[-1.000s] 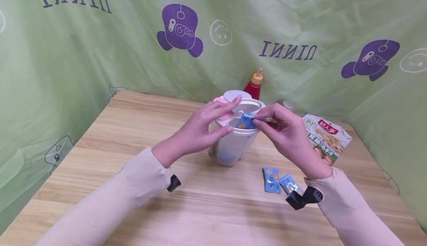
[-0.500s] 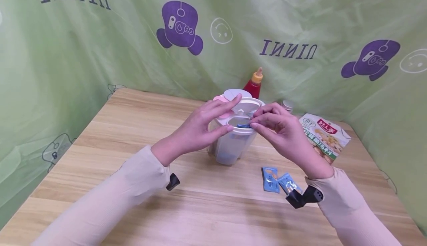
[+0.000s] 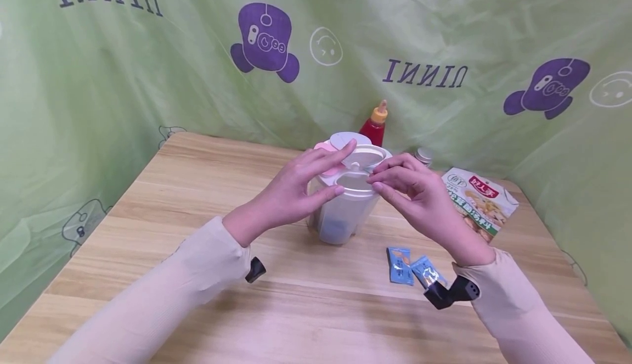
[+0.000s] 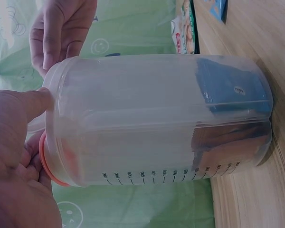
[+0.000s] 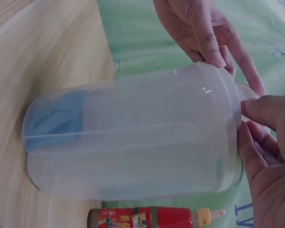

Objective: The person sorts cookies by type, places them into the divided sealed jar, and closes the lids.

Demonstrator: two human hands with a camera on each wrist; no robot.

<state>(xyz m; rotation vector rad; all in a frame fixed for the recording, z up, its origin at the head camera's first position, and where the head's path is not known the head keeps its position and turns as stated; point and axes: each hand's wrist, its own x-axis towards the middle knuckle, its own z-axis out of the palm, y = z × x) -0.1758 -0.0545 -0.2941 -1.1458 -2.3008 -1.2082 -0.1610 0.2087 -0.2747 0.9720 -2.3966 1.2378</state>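
Observation:
A translucent storage canister point(image 3: 340, 216) with a white top stands upright on the wooden table. Its front flap lid point(image 3: 365, 158) is raised over the opening. My left hand point(image 3: 301, 188) holds the canister's top, thumb at the front rim and fingers across the lid. Bent fingers of my right hand point(image 3: 415, 191) are at the right side of the opening, with nothing visible between them. Blue sachets point(image 4: 230, 88) lie at the bottom of one compartment, and brown packets point(image 4: 228, 145) fill the bottom of another. Two blue sachets point(image 3: 400, 265) lie on the table, right of the canister.
Behind the canister stands a red sauce bottle point(image 3: 373, 128) with a yellow cap. A small jar point(image 3: 423, 155) is partly hidden behind my right hand. A printed food packet point(image 3: 481, 199) lies at the right. Green cloth point(image 3: 197, 78) hangs around the table.
The blue sachet that my right hand pinched at the opening has gone down into the canister, out of my fingers. My left hand has stayed in place.

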